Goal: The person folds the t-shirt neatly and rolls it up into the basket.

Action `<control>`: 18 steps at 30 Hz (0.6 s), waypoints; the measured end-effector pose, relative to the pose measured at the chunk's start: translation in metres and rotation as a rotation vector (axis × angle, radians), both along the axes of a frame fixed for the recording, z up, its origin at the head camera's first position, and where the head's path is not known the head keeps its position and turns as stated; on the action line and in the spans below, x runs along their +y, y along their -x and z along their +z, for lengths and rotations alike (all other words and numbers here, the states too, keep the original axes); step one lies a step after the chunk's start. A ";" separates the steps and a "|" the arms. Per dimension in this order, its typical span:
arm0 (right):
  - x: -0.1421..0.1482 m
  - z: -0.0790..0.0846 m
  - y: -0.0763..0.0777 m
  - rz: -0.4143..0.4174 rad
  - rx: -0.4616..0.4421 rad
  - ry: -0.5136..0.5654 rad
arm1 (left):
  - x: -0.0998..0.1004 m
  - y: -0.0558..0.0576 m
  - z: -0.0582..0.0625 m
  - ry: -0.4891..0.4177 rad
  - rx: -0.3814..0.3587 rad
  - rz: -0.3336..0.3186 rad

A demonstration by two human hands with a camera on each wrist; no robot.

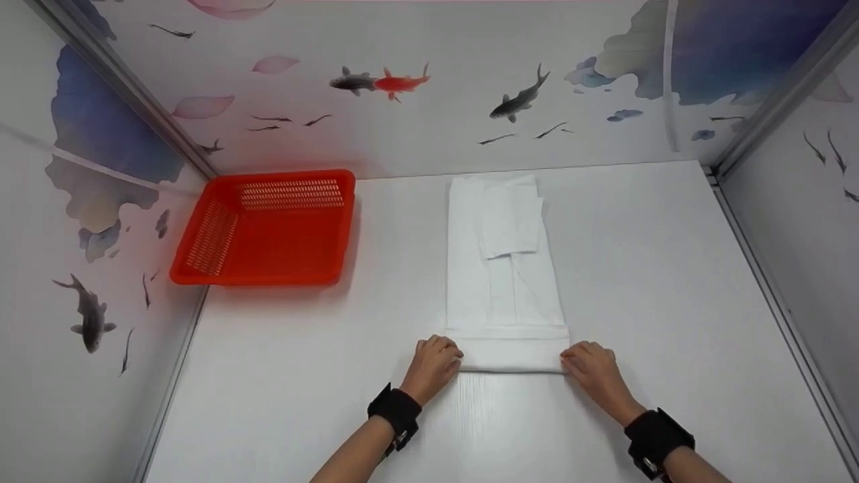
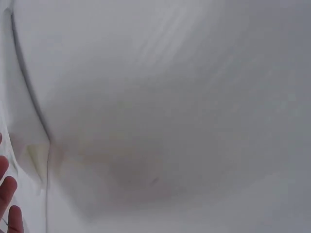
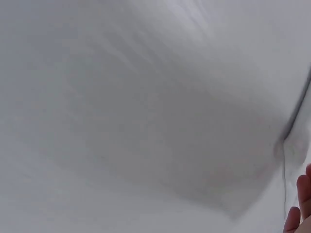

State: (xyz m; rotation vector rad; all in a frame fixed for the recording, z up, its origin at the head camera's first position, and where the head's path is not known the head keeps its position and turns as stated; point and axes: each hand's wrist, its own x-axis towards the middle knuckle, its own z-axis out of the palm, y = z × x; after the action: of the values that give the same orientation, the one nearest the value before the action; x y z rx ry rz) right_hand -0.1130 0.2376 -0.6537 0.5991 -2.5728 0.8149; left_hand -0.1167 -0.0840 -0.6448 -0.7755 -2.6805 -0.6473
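Note:
A white shirt lies folded into a long narrow strip on the white table, with a sleeve-like flap lying across its far part. Its near end is turned over into a flat band. At the left end of this band, my left hand grips the corner with bent fingers. My right hand pinches the opposite corner. In the left wrist view a folded corner shows beside a few fingertips. Only some fingers appear at the right wrist view's edge.
A red plastic basket with slotted sides stands at the table's far left, with nothing seen inside. Printed panels with fish and petals wall in the back and both sides. Black bands circle both wrists.

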 end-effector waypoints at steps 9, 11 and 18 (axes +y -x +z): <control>0.012 -0.014 -0.012 0.099 0.102 -0.143 | -0.006 -0.013 -0.014 0.172 0.066 -0.075; 0.013 -0.016 -0.011 0.113 0.132 -0.153 | -0.008 -0.012 -0.016 0.183 0.071 -0.083; 0.012 -0.019 -0.005 0.136 0.234 -0.164 | -0.009 -0.005 -0.017 0.202 0.116 -0.103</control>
State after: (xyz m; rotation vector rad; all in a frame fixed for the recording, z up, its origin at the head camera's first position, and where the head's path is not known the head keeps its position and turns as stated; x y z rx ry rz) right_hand -0.1080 0.2493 -0.6726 0.8726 -2.4176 0.5406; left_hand -0.1116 -0.0930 -0.6621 -0.9764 -2.6404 -0.3451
